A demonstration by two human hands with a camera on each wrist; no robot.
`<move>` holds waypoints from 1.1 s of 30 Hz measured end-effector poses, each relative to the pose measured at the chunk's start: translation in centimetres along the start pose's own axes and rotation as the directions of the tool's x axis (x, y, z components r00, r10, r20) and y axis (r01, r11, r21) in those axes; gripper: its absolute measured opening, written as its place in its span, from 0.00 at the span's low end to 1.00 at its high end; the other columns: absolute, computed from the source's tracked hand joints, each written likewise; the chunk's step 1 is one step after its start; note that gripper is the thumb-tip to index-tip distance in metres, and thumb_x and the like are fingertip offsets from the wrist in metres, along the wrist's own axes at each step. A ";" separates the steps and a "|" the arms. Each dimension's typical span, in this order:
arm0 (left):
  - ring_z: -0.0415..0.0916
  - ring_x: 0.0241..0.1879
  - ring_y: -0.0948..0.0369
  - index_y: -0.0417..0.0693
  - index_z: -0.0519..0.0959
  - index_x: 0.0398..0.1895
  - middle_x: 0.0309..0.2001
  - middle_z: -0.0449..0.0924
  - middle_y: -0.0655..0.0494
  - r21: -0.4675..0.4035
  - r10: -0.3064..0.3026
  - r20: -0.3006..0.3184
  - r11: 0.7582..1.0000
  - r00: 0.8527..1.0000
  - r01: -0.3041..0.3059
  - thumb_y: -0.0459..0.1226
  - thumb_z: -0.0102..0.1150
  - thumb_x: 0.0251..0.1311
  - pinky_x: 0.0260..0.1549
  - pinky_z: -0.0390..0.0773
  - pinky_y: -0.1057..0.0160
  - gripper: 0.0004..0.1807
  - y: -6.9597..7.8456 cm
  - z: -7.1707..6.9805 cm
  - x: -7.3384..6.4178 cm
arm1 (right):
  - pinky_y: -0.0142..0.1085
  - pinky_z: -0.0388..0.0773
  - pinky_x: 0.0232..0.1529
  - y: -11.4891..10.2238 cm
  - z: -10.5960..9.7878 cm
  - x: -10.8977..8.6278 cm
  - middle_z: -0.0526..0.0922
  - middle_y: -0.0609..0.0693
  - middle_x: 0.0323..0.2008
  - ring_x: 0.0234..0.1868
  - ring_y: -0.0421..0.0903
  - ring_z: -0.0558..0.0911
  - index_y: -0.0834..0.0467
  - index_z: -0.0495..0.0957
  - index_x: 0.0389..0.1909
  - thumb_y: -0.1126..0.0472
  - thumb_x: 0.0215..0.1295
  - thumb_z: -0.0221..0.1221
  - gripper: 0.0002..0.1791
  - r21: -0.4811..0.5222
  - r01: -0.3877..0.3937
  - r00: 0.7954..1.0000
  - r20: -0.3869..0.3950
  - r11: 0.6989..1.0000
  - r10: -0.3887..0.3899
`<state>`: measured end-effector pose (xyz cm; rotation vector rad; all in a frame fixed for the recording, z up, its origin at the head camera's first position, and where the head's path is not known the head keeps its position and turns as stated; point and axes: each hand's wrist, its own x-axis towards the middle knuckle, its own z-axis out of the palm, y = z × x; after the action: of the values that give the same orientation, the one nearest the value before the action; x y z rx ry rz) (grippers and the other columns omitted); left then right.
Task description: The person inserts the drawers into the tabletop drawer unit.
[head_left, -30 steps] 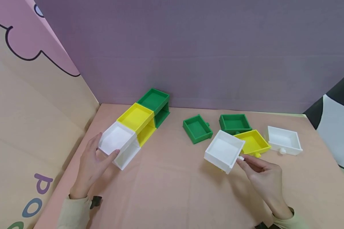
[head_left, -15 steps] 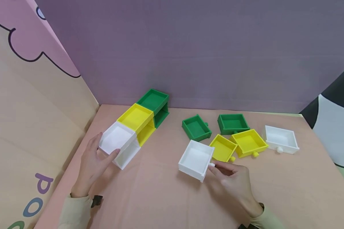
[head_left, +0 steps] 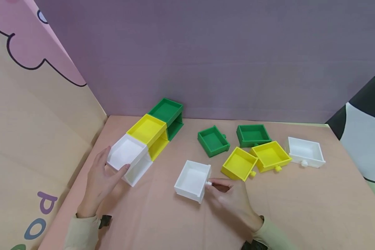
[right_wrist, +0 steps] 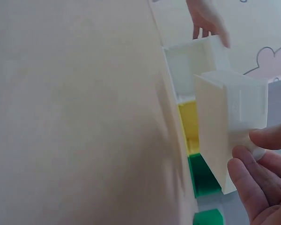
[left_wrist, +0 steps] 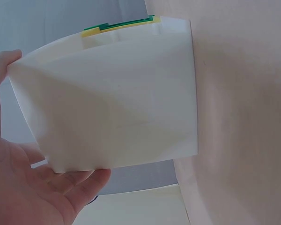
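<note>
My left hand (head_left: 101, 182) grips the white drawer housing (head_left: 126, 152) at its near corner, thumb on the front side and fingers along the far-left side. That housing stands in a row with a yellow housing (head_left: 147, 129) and a green housing (head_left: 166, 110), their fronts facing right and hollow. Between thumb and fingertips, my right hand (head_left: 232, 198) pinches the knob of a white drawer (head_left: 193, 178), held over the table to the right of the row. In the right wrist view the white drawer (right_wrist: 229, 117) overlaps the hollow fronts, and its knob is partly hidden by fingers.
To the right lie two green drawers, one (head_left: 214, 140) nearer the row and one (head_left: 254, 135) farther right. Two yellow drawers (head_left: 239, 164) and another white drawer (head_left: 305, 151) lie beside them. A purple-grey backdrop (head_left: 206, 59) stands behind the table and a printed panel on the left.
My right hand has carried the white drawer leftward and slightly nearer me, uncovering the yellow drawer behind it. The left hand stays on the white housing.
</note>
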<state>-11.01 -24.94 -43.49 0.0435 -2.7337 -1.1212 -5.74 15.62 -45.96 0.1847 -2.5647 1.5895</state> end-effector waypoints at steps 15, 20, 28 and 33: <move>0.67 0.72 0.35 0.40 0.55 0.85 0.80 0.60 0.36 0.004 0.016 -0.012 1.000 1.000 -0.016 0.52 0.72 0.65 0.64 0.74 0.25 0.53 -0.4 0.2 -0.4 | 0.28 0.88 0.42 -1.5 5.1 1.4 0.95 0.51 0.40 0.40 0.42 0.93 0.57 0.94 0.43 0.62 0.62 0.75 0.09 -0.010 -0.022 0.995 0.098 1.000 0.022; 0.67 0.72 0.36 0.41 0.55 0.85 0.80 0.60 0.37 -0.011 0.016 -0.020 1.000 1.000 -0.017 0.51 0.71 0.66 0.65 0.74 0.26 0.52 -0.4 0.1 -0.2 | 0.27 0.88 0.42 -2.2 7.1 2.6 0.94 0.52 0.40 0.40 0.43 0.93 0.59 0.93 0.43 0.61 0.64 0.73 0.09 0.009 -0.003 0.992 0.130 1.000 0.001; 0.67 0.73 0.35 0.40 0.56 0.85 0.81 0.60 0.37 0.005 0.027 -0.022 1.000 0.999 -0.027 0.52 0.71 0.66 0.65 0.74 0.26 0.52 -0.3 0.1 0.1 | 0.28 0.88 0.42 -3.0 9.7 3.9 0.94 0.51 0.39 0.38 0.42 0.92 0.59 0.93 0.43 0.61 0.64 0.72 0.09 0.055 0.025 0.987 0.156 0.998 -0.033; 0.66 0.73 0.35 0.40 0.56 0.84 0.80 0.60 0.36 0.007 0.024 -0.021 1.000 1.000 -0.024 0.51 0.71 0.65 0.65 0.73 0.26 0.52 -0.3 0.1 0.0 | 0.28 0.88 0.41 -3.0 10.9 4.5 0.94 0.52 0.39 0.38 0.42 0.93 0.59 0.93 0.42 0.62 0.64 0.73 0.09 0.065 0.045 0.989 0.138 0.997 -0.054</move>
<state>-11.05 -25.07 -43.81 0.0235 -2.7126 -1.0992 -10.04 4.35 -47.39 0.3755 -2.5920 1.6955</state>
